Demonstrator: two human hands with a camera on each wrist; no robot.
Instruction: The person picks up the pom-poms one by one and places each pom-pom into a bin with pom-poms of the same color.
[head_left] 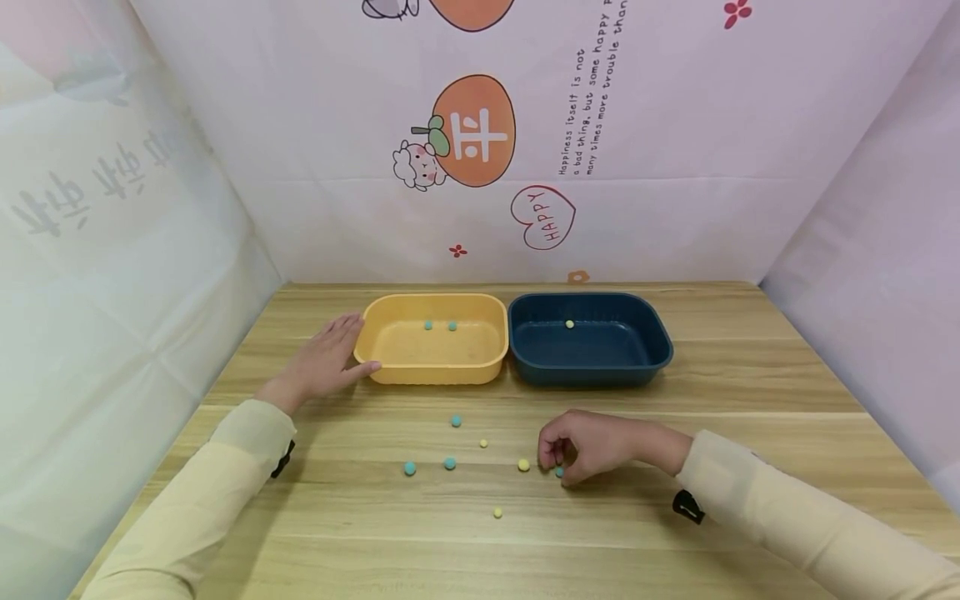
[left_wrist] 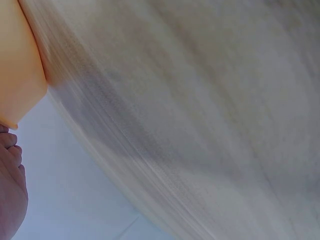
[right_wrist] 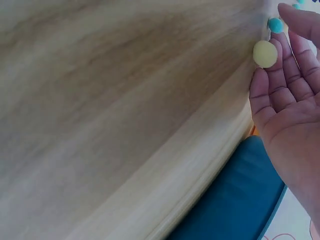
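My left hand [head_left: 326, 360] rests against the left end of the yellow tub [head_left: 427, 375], thumb on its front corner and fingers along its side. In the left wrist view, only part of the hand [left_wrist: 12, 185] shows beside the tub [left_wrist: 22, 60]. Low over the table, my right hand [head_left: 596, 446] has its thumb and fingers apart around a small teal ball [head_left: 559, 472]. The right wrist view shows that teal ball [right_wrist: 275, 25] between thumb tip and fingers, with a yellow ball [right_wrist: 265, 54] right at the fingertips of the hand [right_wrist: 295, 110].
A dark blue tub [head_left: 592, 377] stands against the yellow one, with a yellow ball [head_left: 570, 324] inside. Two teal balls [head_left: 452, 327] lie in the yellow tub. More teal balls [head_left: 450, 463] and yellow balls [head_left: 497, 513] are scattered on the wooden table [head_left: 337, 525].
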